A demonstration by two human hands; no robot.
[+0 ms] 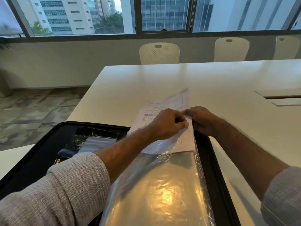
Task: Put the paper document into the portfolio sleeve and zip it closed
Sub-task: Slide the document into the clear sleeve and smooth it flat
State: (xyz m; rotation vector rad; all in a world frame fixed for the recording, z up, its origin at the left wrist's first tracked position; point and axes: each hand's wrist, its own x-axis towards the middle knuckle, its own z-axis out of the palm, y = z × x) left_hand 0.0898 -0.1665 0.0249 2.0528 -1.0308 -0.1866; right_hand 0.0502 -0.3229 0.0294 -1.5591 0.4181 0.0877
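A printed paper document (164,104) sticks halfway out of a clear plastic sleeve (162,190); its lower part lies inside the sleeve's mouth. The sleeve belongs to an open black zip portfolio (48,144) that lies on the white table. My left hand (166,124) pinches the sleeve's opening edge together with the paper. My right hand (202,119) is closed on the paper's right edge, right beside the left hand. The fingertips are partly hidden by the paper and plastic.
The white table (228,79) stretches ahead and to the right, with a cable hatch (283,97) at the right. Its left edge drops to patterned carpet (32,108). White chairs (159,53) stand along the far side under the windows.
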